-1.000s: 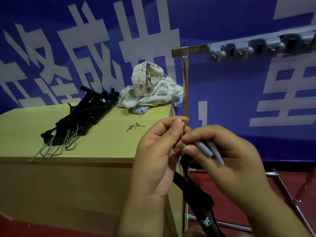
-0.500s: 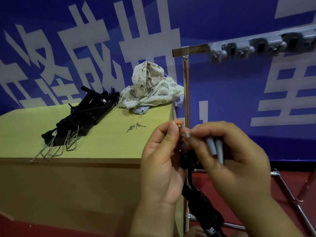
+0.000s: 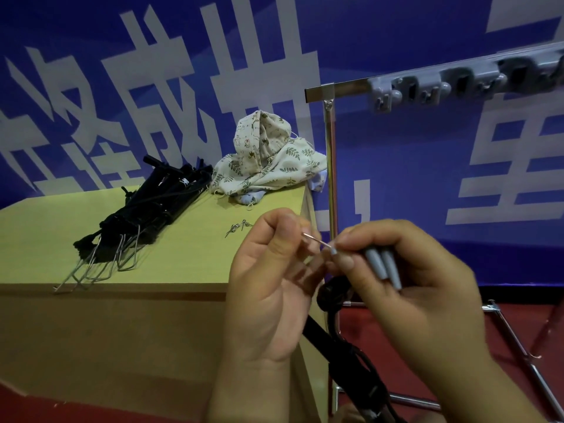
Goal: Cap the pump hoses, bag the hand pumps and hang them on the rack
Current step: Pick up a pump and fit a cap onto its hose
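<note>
My left hand [image 3: 271, 279] pinches a thin metal needle [image 3: 316, 239] that sticks out to the right. My right hand [image 3: 406, 288] holds several grey caps [image 3: 383, 265]; one cap [image 3: 333, 251] sits at the needle's tip between thumb and forefinger. A black hand pump [image 3: 345, 358] with its hose hangs below both hands. A pile of black hand pumps [image 3: 152, 209] with wire feet lies on the yellow-green table [image 3: 189, 257]. Printed cloth bags [image 3: 268, 157] are heaped at the table's back right corner. The metal rack [image 3: 331, 166] stands to the right.
A few loose needles [image 3: 238, 228] lie on the table near my left hand. The rack's top bar carries a grey strip of hooks [image 3: 451, 83]. Its chrome legs [image 3: 515, 340] spread over the red floor. A blue banner with white characters fills the background.
My hands have drawn slightly apart, so the needle now shows between them, with a grey cap at its tip. The pump hanging below has shifted a little.
</note>
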